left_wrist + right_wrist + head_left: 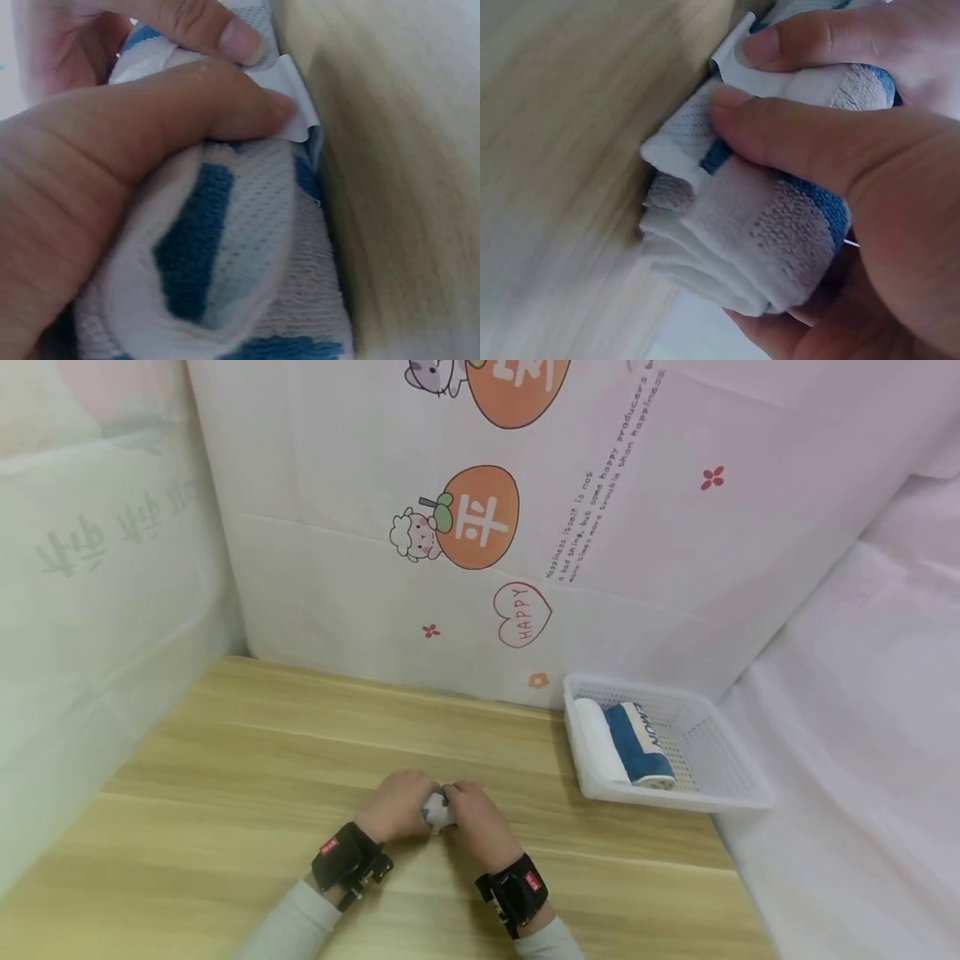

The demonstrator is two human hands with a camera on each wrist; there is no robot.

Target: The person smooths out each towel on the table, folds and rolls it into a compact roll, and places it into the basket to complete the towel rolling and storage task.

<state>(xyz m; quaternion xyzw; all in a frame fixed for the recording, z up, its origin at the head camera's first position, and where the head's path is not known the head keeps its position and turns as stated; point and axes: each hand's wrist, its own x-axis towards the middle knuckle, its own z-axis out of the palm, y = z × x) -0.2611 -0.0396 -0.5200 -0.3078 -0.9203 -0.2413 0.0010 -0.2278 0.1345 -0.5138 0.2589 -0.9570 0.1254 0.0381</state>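
A rolled towel [438, 812] in white, grey and blue lies on the wooden table between both hands. The left hand [399, 806] grips one end, its thumb laid over the roll. From the other side the right hand [482, 827] holds the opposite end, fingers curled under and thumb on top. Close up in the left wrist view, a white strip [298, 90], perhaps a label or paper band, sticks up from the towel beside the thumbs. Folded layers [712, 262] show at the towel's end in the right wrist view. The left hand's other fingers are largely hidden.
At the table's back right corner stands a white plastic basket [731, 800]. It holds a white roll [598, 743] and a blue-and-white rolled towel [630, 747] with lettering. Printed cloth [337, 560] hangs behind the wooden table [225, 827] and along its sides.
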